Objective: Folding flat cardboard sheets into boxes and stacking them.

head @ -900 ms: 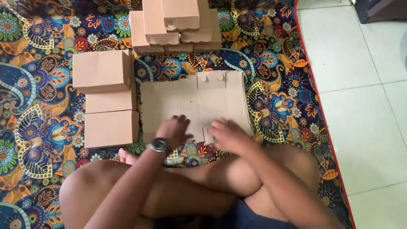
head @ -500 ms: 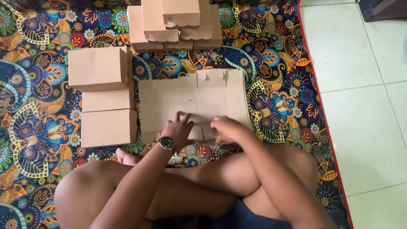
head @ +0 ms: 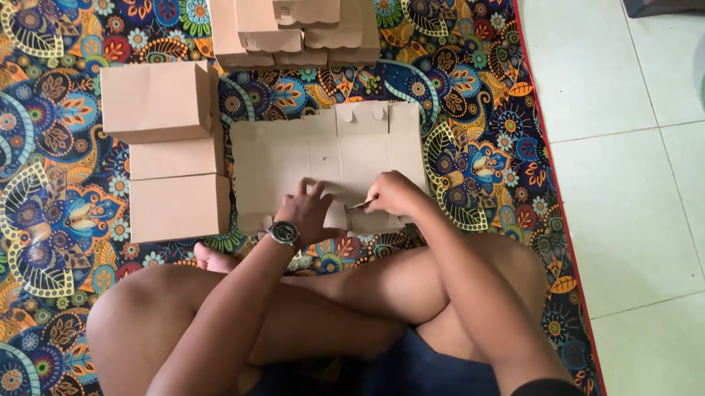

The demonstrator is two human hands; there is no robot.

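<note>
Both hands (head: 350, 205) slid inward, pinching flat cardboard (head: 322, 156).

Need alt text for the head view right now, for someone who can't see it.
A cross-legged person presses the left hand and right hand onto a flat unfolded cardboard box on a patterned mat. Folded boxes are stacked at left, more beyond.

Daylight, soft + even, fairly bright. White floor tiles (head: 643, 217) slightly washed out at right, no hard glare. Faint shadows under cardboard boxes (head: 169, 154). Focus sharp overall; mild wide-angle bend at edges.
</note>
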